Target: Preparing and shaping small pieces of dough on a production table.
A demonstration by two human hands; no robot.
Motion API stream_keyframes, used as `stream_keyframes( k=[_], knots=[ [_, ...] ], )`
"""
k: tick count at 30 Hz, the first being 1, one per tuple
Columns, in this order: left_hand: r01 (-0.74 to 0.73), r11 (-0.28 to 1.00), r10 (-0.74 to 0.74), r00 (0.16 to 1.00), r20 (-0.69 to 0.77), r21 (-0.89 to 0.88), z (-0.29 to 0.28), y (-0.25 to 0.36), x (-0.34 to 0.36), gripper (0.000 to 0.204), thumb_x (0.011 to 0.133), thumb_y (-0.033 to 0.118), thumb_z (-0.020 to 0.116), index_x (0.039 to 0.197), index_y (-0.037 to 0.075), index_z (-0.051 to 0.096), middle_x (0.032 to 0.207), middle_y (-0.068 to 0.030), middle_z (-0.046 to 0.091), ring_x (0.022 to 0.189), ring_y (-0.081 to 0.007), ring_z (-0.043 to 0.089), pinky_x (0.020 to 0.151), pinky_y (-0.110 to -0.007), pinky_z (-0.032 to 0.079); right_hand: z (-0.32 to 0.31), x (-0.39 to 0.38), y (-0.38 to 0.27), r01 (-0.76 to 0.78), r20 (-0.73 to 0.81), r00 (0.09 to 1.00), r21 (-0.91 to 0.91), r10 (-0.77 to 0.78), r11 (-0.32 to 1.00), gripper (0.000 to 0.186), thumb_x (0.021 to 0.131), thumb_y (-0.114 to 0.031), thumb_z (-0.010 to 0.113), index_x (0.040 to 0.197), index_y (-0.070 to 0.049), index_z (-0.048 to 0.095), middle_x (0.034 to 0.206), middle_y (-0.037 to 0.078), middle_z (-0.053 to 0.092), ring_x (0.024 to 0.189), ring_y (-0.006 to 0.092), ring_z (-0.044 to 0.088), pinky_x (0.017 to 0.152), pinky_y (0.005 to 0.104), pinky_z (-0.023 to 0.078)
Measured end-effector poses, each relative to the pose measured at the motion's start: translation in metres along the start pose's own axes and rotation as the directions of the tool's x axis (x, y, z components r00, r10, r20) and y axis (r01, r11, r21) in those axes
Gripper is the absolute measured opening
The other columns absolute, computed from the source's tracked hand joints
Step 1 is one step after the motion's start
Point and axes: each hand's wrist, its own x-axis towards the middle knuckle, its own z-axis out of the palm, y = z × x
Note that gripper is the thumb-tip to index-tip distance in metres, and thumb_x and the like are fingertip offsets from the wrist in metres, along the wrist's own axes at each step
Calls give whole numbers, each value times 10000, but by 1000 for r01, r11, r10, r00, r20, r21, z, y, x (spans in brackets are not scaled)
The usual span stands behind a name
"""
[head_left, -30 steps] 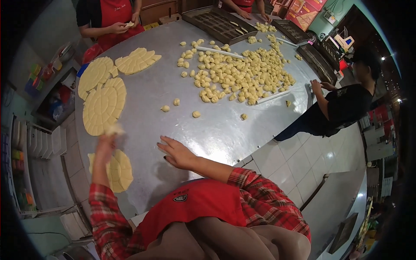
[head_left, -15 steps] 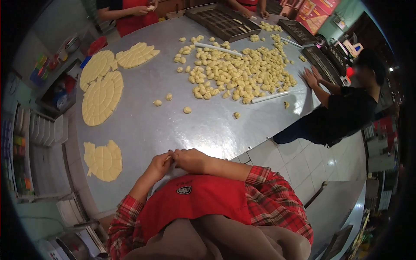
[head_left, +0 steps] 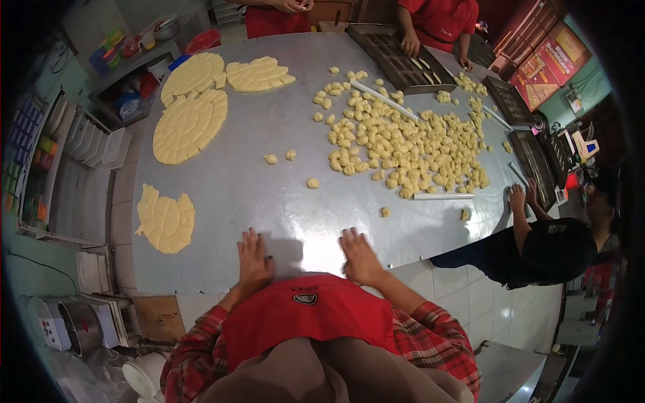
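Note:
My left hand (head_left: 254, 258) rests on the steel table (head_left: 248, 181) near its front edge, fingers stretched out, with nothing visible in it. My right hand (head_left: 357, 258) is spread on the surface to the right, also empty to the eye. A cut sheet of yellow dough (head_left: 168, 221) lies left of my left hand. Larger scored dough sheets (head_left: 188, 127) sit at the back left. Several loose dough balls (head_left: 312, 183) are ahead of my hands, and a big heap of them (head_left: 430, 154) covers the middle right.
White rods (head_left: 443, 196) lie beside the heap. A dark tray (head_left: 396, 60) stands at the back. A co-worker in black (head_left: 551, 248) bends at the right edge near further trays (head_left: 534, 161). Two people in red (head_left: 440, 20) stand across the table. A shelving rack (head_left: 54, 174) is at left.
My hands have left their joined position near the apron and spread apart flat on the table. The view has shifted, and the co-worker at right has a rod at their hands.

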Motion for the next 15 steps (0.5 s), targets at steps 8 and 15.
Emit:
stream_keyframes(
  k=[8, 15],
  knots=[
    [-141, 989, 113, 919, -377, -46, -20, -16, 103, 449, 821, 183, 595, 1248, 57, 535, 1362, -158, 424, 1259, -387, 367, 1060, -498, 266, -11, 102, 39, -69, -395, 915, 55, 85, 996, 465, 837, -167, 526, 1278, -26, 483, 1383, 191, 407, 1303, 378, 344, 1072, 517, 270],
    [-55, 783, -204, 918, -339, -620, 7, 8, 9, 349, 839, 11, 573, 1183, 59, 540, 1065, -99, 551, 972, -229, 543, 872, -352, 439, 19, -2, 15, 136, -337, 941, 449, 27, 883, 376, 829, -32, 538, 1204, -61, 548, 1064, 139, 574, 898, 314, 578, 754, 395, 492]
  ],
)
